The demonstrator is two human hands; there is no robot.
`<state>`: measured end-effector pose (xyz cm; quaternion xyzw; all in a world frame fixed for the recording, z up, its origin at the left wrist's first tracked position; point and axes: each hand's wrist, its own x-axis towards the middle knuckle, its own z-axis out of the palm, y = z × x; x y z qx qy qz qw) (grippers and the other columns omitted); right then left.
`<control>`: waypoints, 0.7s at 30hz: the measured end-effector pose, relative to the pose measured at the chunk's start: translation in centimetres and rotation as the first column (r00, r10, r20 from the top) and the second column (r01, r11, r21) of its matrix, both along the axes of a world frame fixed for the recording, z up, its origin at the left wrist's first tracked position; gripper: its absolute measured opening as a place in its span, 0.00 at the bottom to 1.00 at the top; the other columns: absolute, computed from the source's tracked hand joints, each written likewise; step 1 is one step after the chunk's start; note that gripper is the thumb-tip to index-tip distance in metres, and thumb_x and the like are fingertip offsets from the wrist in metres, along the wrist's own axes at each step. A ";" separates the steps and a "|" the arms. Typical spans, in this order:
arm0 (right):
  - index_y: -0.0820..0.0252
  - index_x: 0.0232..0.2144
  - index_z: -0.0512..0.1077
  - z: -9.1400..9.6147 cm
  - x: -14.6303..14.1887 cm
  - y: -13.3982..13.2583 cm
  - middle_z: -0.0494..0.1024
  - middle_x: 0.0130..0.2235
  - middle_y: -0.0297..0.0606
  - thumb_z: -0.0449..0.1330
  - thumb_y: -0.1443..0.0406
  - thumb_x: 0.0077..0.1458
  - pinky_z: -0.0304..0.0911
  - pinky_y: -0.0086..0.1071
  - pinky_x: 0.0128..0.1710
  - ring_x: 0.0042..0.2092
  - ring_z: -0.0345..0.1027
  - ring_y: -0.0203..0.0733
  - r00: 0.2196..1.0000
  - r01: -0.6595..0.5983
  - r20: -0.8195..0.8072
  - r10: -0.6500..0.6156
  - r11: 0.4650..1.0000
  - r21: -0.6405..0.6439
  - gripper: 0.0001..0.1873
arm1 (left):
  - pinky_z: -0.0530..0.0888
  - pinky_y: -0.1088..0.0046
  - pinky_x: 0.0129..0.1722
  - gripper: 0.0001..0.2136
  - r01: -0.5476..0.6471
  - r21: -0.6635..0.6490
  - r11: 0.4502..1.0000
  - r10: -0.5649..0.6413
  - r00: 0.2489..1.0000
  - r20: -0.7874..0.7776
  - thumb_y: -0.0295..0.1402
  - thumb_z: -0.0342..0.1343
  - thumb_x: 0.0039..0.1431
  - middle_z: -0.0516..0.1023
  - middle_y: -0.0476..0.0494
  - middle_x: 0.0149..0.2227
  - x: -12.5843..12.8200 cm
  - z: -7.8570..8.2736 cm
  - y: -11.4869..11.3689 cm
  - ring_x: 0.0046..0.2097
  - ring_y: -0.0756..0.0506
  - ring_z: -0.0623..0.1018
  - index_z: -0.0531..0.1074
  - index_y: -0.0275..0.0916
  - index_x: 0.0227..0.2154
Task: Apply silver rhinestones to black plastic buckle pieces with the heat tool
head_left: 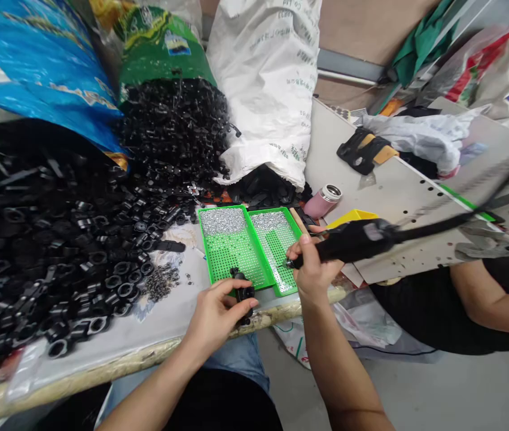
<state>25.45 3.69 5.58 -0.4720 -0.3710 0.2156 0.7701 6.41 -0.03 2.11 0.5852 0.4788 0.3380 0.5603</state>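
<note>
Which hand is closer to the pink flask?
The right hand, holding a black corded screwdriver, is closer, just below and slightly left of the pink flask. The left hand, on a black plastic part, is farther down and left.

Matt black moulded plastic fittings (57,251), heaped; glossy green perforated plastic trays (231,251) holding bright metal studs (221,221), apparently zinc-plated; white woven plastic sack (267,78); smooth pink bottle (321,202) with brushed steel rim; rough wooden bench edge (101,366).
</note>
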 end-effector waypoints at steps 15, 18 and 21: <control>0.52 0.35 0.66 1.9 -6.7 -3.5 0.67 0.22 0.21 0.62 0.67 0.63 0.64 0.27 0.20 0.19 0.63 0.32 0.891 -0.452 0.030 0.453 0.879 0.151 0.08 | 0.59 0.78 0.22 0.15 -0.037 0.026 0.999 0.034 0.992 0.120 0.43 0.67 0.54 0.70 0.52 0.22 0.1 0.2 -0.3 0.22 0.53 0.63 0.83 0.38 0.39; 0.53 0.32 0.64 2.1 -7.3 -3.9 0.66 0.21 0.21 0.62 0.67 0.63 0.65 0.28 0.21 0.20 0.62 0.32 0.879 -0.473 0.019 0.477 0.865 0.165 0.10 | 0.57 0.78 0.21 0.18 -0.055 -0.034 0.998 0.059 0.988 0.144 0.45 0.67 0.54 0.68 0.53 0.18 -0.1 0.2 -0.6 0.21 0.53 0.62 0.82 0.35 0.41; 0.54 0.30 0.65 2.1 -8.4 -4.4 0.66 0.20 0.22 0.62 0.67 0.63 0.65 0.29 0.22 0.20 0.62 0.33 0.866 -0.496 0.013 0.501 0.854 0.158 0.11 | 0.58 0.78 0.21 0.20 -0.077 -0.060 0.995 0.086 0.980 0.177 0.45 0.68 0.53 0.69 0.53 0.19 -0.6 0.1 -1.3 0.20 0.53 0.63 0.82 0.35 0.42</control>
